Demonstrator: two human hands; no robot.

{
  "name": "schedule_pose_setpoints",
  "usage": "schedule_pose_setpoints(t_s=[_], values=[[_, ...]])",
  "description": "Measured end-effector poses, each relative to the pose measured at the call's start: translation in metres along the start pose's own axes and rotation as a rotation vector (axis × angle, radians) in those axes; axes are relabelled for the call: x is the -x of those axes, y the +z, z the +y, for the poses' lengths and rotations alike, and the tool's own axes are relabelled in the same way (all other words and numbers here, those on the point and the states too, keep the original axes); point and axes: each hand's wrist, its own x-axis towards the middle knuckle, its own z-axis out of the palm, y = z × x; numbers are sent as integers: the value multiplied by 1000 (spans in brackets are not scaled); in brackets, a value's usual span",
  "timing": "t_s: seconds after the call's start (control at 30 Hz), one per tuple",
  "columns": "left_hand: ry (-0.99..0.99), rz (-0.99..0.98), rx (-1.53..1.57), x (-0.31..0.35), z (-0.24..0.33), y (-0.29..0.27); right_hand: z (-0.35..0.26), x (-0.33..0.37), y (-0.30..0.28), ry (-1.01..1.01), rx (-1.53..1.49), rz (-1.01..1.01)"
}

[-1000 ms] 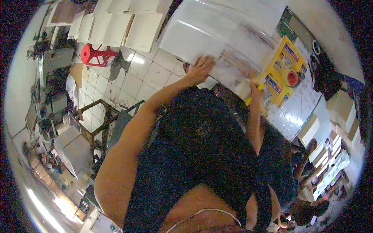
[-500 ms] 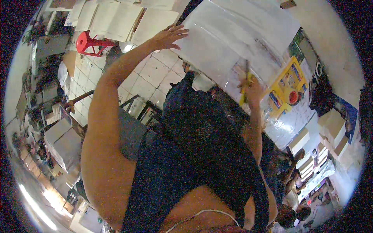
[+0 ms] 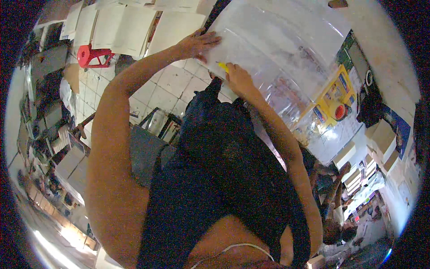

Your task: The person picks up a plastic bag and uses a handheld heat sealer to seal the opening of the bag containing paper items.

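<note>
A large sheet of clear plastic (image 3: 255,49) covers the worktable, creased and shiny with reflections. My left hand (image 3: 198,45) lies flat on its left edge, fingers stretched out and holding nothing. Close by, at the table's near edge, my right hand (image 3: 239,80) is closed around a slim yellow utility knife (image 3: 223,67). The knife points up and left toward my left hand; most of its handle is hidden in my fingers, and the blade is too small to make out. Printed reddish patches show through the plastic.
A yellow printed panel (image 3: 333,92) lies on the table's right, with a red-cored roll of tape (image 3: 341,111) on it. Stacks of pale sheets (image 3: 121,29) stand at the far left, near a red plastic stool (image 3: 92,57). Another person (image 3: 333,204) is at lower right.
My right hand has swept left with the yellow utility knife, from near the yellow panel to beside my left hand. My left hand has stayed on the plastic's left edge.
</note>
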Motion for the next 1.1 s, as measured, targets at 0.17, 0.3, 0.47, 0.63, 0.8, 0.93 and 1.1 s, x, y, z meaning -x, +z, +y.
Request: schedule_pose_setpoints(t_s=[0.17,0.3,0.47,0.63,0.8,0.93,1.1], values=[[2,-6,3,-1,0,-3,-16,-8,-7,23,69,-54],[-1,-61,-21,-1,1,-7,-25,-13,-8,35,162,-96],[29,-26,-25,0,-2,-6,-25,-17,2,-30,215,-77],[27,19,2,2,-5,-2,-28,-24,4,-22,139,-68],[25,-29,29,1,-5,-1,-26,-26,10,-20,177,-48],[12,-51,-19,-6,-1,-3,-29,-24,4,-33,120,-1],[11,-36,32,-10,-1,-1,-22,-21,10,-29,178,94]])
